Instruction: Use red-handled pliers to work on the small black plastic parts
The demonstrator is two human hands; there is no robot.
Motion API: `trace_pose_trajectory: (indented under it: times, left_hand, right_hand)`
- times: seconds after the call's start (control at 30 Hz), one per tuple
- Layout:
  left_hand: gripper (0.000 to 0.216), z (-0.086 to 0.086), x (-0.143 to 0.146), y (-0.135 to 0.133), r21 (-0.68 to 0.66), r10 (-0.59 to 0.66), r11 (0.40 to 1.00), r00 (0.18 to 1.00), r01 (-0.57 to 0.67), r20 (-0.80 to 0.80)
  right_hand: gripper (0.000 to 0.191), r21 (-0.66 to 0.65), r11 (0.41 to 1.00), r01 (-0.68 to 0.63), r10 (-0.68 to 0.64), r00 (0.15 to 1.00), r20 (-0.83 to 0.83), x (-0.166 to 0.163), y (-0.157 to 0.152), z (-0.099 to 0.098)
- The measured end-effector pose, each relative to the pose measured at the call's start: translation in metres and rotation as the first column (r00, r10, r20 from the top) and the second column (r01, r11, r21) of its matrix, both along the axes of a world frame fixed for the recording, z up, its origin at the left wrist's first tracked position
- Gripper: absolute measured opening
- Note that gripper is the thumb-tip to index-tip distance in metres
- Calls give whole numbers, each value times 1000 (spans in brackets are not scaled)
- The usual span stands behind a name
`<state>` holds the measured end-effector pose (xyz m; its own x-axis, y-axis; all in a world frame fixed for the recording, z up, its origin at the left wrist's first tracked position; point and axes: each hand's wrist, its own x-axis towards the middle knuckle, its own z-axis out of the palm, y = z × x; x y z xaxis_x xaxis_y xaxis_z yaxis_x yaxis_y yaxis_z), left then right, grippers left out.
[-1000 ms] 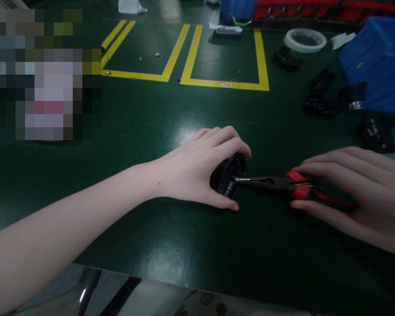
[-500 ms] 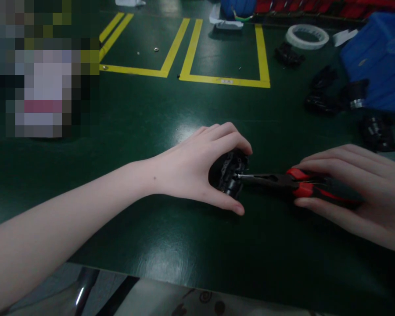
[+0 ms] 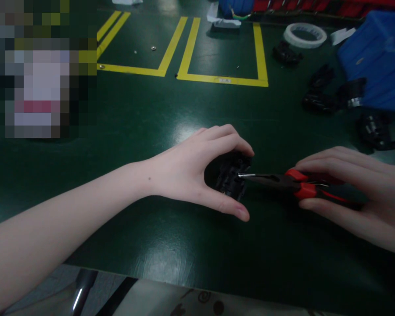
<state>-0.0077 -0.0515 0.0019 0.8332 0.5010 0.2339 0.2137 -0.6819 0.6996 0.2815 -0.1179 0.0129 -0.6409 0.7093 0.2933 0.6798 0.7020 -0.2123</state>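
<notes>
My left hand [image 3: 187, 169] is curved round a black plastic part [image 3: 233, 177] on the green tabletop, fingers on its far side and thumb along its near side. Small moulded details show on the part's right face; its left side is dark in my palm. From the right, my right hand [image 3: 355, 188] grips red-handled needle-nose pliers [image 3: 276, 181], fingers above the handles and thumb below. Their bright metal tip meets the middle of the part. Whether the jaws pinch a small metal piece there, I cannot tell.
Several black plastic parts [image 3: 319, 101] lie at the right, near a blue bin [image 3: 378, 61]. Behind them sits a roll of tape [image 3: 305, 35]. Yellow tape lines [image 3: 222, 80] mark rectangles on the green table [image 3: 145, 109]. A small metal ring [image 3: 153, 48] rests inside one.
The black part has turned slightly in my left hand, and that thumb has moved a little right and nearer me. The pliers' tip stays against the part.
</notes>
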Motion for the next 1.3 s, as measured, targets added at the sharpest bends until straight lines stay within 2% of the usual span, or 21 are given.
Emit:
trace_pose_trajectory:
  times: [0.23, 0.4, 0.6, 0.8, 0.87, 1.0, 1.07, 1.2, 1.3]
  left_hand:
    - [65, 0, -1, 0, 30, 1, 1000, 1000, 0, -17]
    - [67, -1, -2, -1, 109, 0, 994, 998, 6, -56]
    - [73, -5, -2, -1, 230, -18, 972, 989, 52, -148]
    - [83, -3, -5, -3, 224, 5, 974, 994, 20, -109]
    - [74, 1, -6, -4, 178, 28, 984, 998, -17, -60]
    - [27, 11, -4, -10, 35, 63, 997, 998, -64, 32]
    - [11, 15, -2, -14, -40, 69, 997, 995, -66, 70]
    - [3, 18, 4, -15, -169, 69, 984, 990, -47, 125]
    - [3, 16, 4, -13, -167, 71, 985, 988, -47, 140]
  right_hand:
    - [25, -74, 996, 40, -41, 999, -15, 5, -3, 1]
    - [26, -94, 994, 51, -52, 999, -5, 5, -4, 4]
    - [37, 113, 994, -13, 4, 997, 78, 9, -3, 4]
    - [40, 242, 968, -59, 37, 995, 92, 7, -3, 7]
    - [39, 253, 967, -32, 9, 996, 90, 3, -5, 8]
    - [37, 277, 961, -9, -12, 997, 75, 0, -7, 9]
    - [40, 310, 950, -27, 1, 997, 84, 1, -7, 7]
    - [45, 352, 935, -43, 12, 996, 89, 3, -6, 4]
    - [43, 352, 936, -25, -7, 996, 88, 2, -6, 4]
